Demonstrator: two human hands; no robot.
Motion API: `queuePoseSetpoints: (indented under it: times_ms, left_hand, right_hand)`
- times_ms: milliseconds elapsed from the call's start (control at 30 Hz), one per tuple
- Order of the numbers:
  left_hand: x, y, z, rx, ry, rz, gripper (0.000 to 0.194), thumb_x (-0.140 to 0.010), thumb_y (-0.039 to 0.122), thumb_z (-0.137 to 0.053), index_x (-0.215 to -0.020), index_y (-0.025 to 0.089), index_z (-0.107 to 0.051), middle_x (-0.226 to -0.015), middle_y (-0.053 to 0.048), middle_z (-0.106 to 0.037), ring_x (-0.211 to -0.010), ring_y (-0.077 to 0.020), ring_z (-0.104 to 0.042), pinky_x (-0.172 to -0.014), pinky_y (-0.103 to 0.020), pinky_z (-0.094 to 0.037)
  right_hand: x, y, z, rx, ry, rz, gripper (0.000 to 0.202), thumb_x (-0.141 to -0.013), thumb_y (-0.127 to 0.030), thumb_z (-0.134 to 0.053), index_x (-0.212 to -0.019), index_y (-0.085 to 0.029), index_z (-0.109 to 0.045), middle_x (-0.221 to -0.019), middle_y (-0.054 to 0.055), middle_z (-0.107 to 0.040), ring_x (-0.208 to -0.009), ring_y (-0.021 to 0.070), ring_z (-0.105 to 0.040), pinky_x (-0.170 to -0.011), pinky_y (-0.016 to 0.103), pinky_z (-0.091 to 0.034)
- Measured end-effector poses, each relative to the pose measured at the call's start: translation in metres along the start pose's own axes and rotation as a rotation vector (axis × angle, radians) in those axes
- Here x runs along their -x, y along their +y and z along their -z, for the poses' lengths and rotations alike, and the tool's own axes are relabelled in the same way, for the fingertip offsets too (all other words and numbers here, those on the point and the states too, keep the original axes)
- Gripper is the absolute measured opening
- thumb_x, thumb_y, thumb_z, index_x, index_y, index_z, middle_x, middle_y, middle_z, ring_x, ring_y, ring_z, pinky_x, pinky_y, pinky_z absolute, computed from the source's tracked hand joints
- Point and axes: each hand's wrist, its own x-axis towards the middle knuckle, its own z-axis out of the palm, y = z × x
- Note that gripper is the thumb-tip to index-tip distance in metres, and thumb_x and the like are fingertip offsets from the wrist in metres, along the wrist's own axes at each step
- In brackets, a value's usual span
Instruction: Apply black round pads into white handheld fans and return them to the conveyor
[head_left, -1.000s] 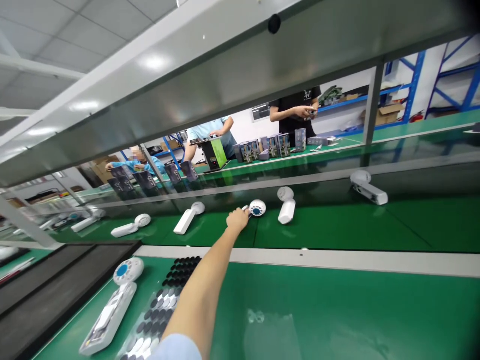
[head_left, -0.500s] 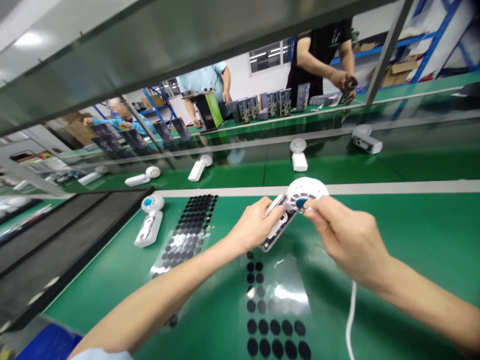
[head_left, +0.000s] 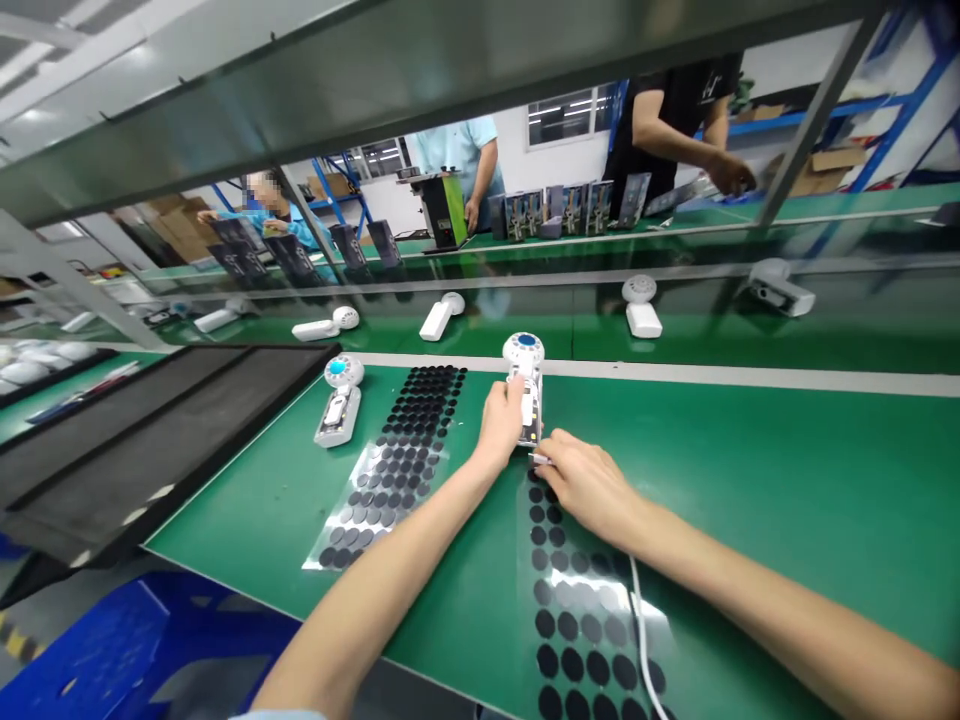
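A white handheld fan stands on the green bench, its handle housing uncovered so the inner parts show, with a blue disc at the centre of its round head. My left hand is closed around the handle from the left side. Just below the handle's lower end, my right hand pinches the plug end of a white cable. Whether the plug touches the fan I cannot tell. Under the right hand and cable lies a clear sheet of black round stickers.
A second uncovered fan and another sticker sheet lie to the left. Beyond the pale rail, several white fans rest on a green belt. A black tray stands far left, above a blue stool. Co-workers stand opposite.
The fan has moved left and is now held upright, its head facing away. My right hand has gone from the fan's head down to the handle's lower end, with the cable plug showing.
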Motion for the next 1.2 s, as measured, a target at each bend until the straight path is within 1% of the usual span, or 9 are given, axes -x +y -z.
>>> queuePoseSetpoints:
  times_ms: [200,333,433,567,700,800,900,1000,1200]
  left_hand:
    - [-0.007,-0.015,-0.003,-0.044,0.038,-0.029,0.032,-0.083,0.051,-0.043,-0.076,0.019,-0.044,-0.061,-0.001,-0.059,-0.049,-0.0149,-0.058,-0.049,-0.025,-0.045]
    - [-0.007,-0.016,-0.004,-0.059,0.053,-0.033,0.032,-0.083,0.051,-0.044,-0.076,0.020,-0.045,-0.065,-0.003,-0.060,-0.060,-0.0180,-0.061,-0.057,-0.027,-0.047]
    - [-0.007,-0.016,-0.003,-0.056,0.047,-0.029,0.032,-0.084,0.051,-0.042,-0.077,0.020,-0.044,-0.066,-0.003,-0.060,-0.058,-0.0180,-0.061,-0.056,-0.028,-0.047]
    - [0.000,-0.010,0.000,-0.005,-0.013,-0.039,0.029,-0.085,0.048,-0.038,-0.080,0.019,-0.042,-0.066,-0.001,-0.057,-0.048,-0.0153,-0.058,-0.046,-0.026,-0.045]
    - [0.026,-0.003,0.002,0.039,-0.099,-0.045,0.024,-0.076,0.033,-0.056,-0.089,0.018,-0.043,-0.074,-0.001,-0.059,-0.054,-0.0135,-0.059,-0.052,-0.025,-0.047]
    - [0.050,0.002,0.001,0.057,-0.192,-0.019,0.030,-0.072,0.027,-0.060,-0.095,0.018,-0.044,-0.079,0.000,-0.059,-0.061,-0.0127,-0.059,-0.061,-0.026,-0.048]
    - [0.065,0.006,-0.001,0.040,-0.260,-0.012,0.031,-0.071,0.022,-0.058,-0.098,0.019,-0.044,-0.083,0.000,-0.058,-0.068,-0.0126,-0.058,-0.066,-0.027,-0.047]
    - [0.068,0.010,-0.004,0.025,-0.299,-0.012,0.030,-0.072,0.022,-0.057,-0.098,0.019,-0.044,-0.085,0.001,-0.056,-0.070,-0.0122,-0.056,-0.068,-0.027,-0.046]
    - [0.067,0.008,-0.005,0.030,-0.310,-0.004,0.032,-0.071,0.021,-0.057,-0.100,0.020,-0.043,-0.087,0.000,-0.056,-0.074,-0.0134,-0.056,-0.070,-0.028,-0.046]
  right_hand:
    - [-0.009,0.001,-0.005,0.097,-0.102,-0.036,0.008,-0.081,-0.008,-0.054,-0.083,-0.015,-0.055,-0.087,0.007,-0.055,-0.071,0.0231,-0.056,-0.057,0.030,-0.031]
    - [-0.010,0.003,-0.006,0.023,-0.109,-0.062,0.011,-0.081,-0.006,-0.051,-0.081,-0.018,-0.051,-0.083,0.004,-0.054,-0.071,0.0203,-0.055,-0.059,0.028,-0.033]
    - [-0.006,0.001,-0.004,-0.060,-0.092,-0.037,0.016,-0.080,-0.005,-0.048,-0.074,-0.020,-0.047,-0.080,0.000,-0.052,-0.072,0.0166,-0.053,-0.063,0.026,-0.035]
    - [0.000,0.006,0.016,-0.321,-0.001,-0.030,0.014,-0.081,-0.014,-0.047,-0.070,-0.022,-0.043,-0.066,-0.005,-0.048,-0.061,0.0135,-0.047,-0.056,0.024,-0.034]
    - [0.001,0.018,0.044,-0.539,0.141,-0.073,0.010,-0.081,-0.024,-0.046,-0.071,-0.022,-0.047,-0.059,-0.006,-0.043,-0.052,0.0128,-0.038,-0.049,0.024,-0.030]
    - [0.000,0.017,0.053,-0.484,0.199,-0.026,0.011,-0.082,-0.023,-0.045,-0.071,-0.022,-0.047,-0.061,-0.006,-0.045,-0.052,0.0129,-0.039,-0.051,0.025,-0.030]
    - [0.001,0.010,0.052,-0.362,0.215,0.073,0.016,-0.083,-0.019,-0.042,-0.067,-0.022,-0.042,-0.063,-0.004,-0.047,-0.056,0.0141,-0.043,-0.053,0.025,-0.031]
    - [0.001,0.005,0.049,-0.250,0.225,0.136,0.021,-0.083,-0.013,-0.040,-0.065,-0.022,-0.037,-0.066,-0.002,-0.048,-0.058,0.0148,-0.046,-0.054,0.025,-0.032]
    - [0.001,0.003,0.049,-0.184,0.186,0.112,0.021,-0.084,-0.009,-0.041,-0.067,-0.022,-0.040,-0.070,-0.001,-0.051,-0.062,0.0151,-0.049,-0.056,0.026,-0.034]
